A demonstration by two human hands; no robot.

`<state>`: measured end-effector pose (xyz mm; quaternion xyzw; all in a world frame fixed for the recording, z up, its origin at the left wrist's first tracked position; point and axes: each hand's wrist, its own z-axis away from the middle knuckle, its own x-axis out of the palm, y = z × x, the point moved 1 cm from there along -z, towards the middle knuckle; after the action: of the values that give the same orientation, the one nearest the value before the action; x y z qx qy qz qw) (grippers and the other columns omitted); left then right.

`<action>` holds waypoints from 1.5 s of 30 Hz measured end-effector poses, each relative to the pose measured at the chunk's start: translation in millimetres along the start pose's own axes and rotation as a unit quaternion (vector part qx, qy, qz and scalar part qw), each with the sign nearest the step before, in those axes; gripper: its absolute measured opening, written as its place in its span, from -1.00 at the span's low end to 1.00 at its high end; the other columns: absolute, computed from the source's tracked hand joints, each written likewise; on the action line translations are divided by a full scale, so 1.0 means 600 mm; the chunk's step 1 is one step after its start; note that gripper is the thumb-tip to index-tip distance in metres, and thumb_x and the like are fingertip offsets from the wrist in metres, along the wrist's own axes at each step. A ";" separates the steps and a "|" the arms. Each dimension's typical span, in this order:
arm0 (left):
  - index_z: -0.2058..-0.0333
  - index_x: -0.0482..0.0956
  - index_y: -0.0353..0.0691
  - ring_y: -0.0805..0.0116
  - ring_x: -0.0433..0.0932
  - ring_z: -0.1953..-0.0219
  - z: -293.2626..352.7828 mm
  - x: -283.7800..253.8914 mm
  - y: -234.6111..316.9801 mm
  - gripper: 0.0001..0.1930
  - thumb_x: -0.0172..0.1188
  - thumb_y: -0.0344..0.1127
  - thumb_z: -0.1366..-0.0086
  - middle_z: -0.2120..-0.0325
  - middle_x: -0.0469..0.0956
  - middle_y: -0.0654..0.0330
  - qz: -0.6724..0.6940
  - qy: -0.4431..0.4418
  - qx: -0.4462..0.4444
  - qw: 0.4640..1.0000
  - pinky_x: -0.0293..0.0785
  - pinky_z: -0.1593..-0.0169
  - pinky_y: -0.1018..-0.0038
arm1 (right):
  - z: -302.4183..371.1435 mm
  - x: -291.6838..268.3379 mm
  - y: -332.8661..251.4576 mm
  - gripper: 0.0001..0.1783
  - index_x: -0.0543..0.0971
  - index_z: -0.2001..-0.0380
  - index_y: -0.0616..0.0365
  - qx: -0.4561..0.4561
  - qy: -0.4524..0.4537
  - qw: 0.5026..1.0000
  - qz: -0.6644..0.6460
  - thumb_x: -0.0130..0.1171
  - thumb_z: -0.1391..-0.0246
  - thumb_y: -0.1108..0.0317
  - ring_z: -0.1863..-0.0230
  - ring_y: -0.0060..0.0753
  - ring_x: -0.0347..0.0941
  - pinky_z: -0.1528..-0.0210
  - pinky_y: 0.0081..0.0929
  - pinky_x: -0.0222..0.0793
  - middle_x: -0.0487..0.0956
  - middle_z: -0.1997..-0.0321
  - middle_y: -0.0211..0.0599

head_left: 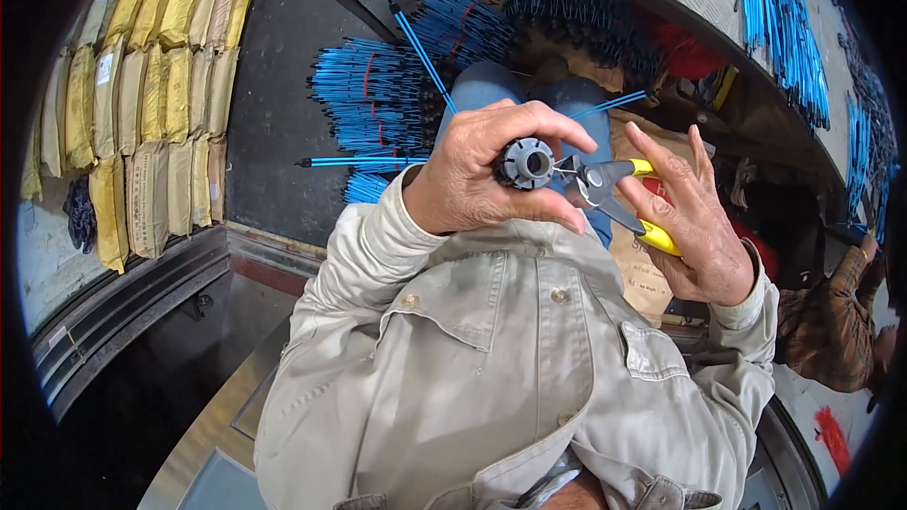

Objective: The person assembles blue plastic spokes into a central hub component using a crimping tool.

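the left hand (472, 165) curls around a black slotted cylinder (515, 166) while the right hand (697, 227) holds yellow-handled cutters (599, 186), tips close by its edge, seemingly for trimming, the next move likely calling for a steady, careful squeeze.

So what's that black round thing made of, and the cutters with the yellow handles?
The black round thing looks like hard plastic: dark, slightly shiny, with neat notches around it. The cutters' head looks like smooth metal, because it gleams silver-grey. Their smooth, bright yellow grips seem plastic or rubber; I can't tell which.
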<state>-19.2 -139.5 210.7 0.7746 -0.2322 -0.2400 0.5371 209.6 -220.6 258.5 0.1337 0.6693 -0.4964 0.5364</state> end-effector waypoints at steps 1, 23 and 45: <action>0.29 0.57 -0.15 0.43 0.45 0.47 0.000 0.000 0.001 -0.43 0.51 -0.08 0.35 0.49 0.53 0.30 0.001 0.002 0.000 1.000 0.34 0.37 0.54 | -0.001 0.001 0.001 -0.26 0.27 -0.17 -0.13 -0.001 -0.002 1.000 0.001 0.17 0.18 0.49 -0.22 -0.02 0.19 -0.27 0.24 -0.48 0.08 -0.29 0.10; 0.28 0.60 -0.28 0.50 0.39 0.53 -0.012 -0.011 0.001 -0.44 0.51 -0.14 0.33 0.51 0.55 0.24 -0.018 -0.064 0.075 0.995 0.28 0.45 0.57 | -0.012 -0.044 0.024 -0.55 0.42 0.15 0.17 -0.025 -0.141 0.972 -0.187 0.21 0.22 0.53 0.39 -0.13 0.44 0.44 -0.39 0.33 0.45 0.35 -0.16; 0.25 0.57 -0.34 0.48 0.44 0.40 -0.016 -0.026 0.001 -0.38 0.50 -0.11 0.33 0.38 0.55 0.19 0.061 -0.100 -0.086 0.989 0.34 0.29 0.57 | -0.003 -0.027 0.052 -0.27 0.31 -0.04 0.34 0.187 -0.201 0.771 -0.575 0.39 0.20 0.31 0.50 -0.34 0.45 0.38 -0.51 0.39 0.50 0.18 -0.11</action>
<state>-25.4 -123.4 216.0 0.6819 -0.3102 -0.3016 0.5898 237.1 -198.9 255.7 -0.2810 0.3921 -0.8432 0.2373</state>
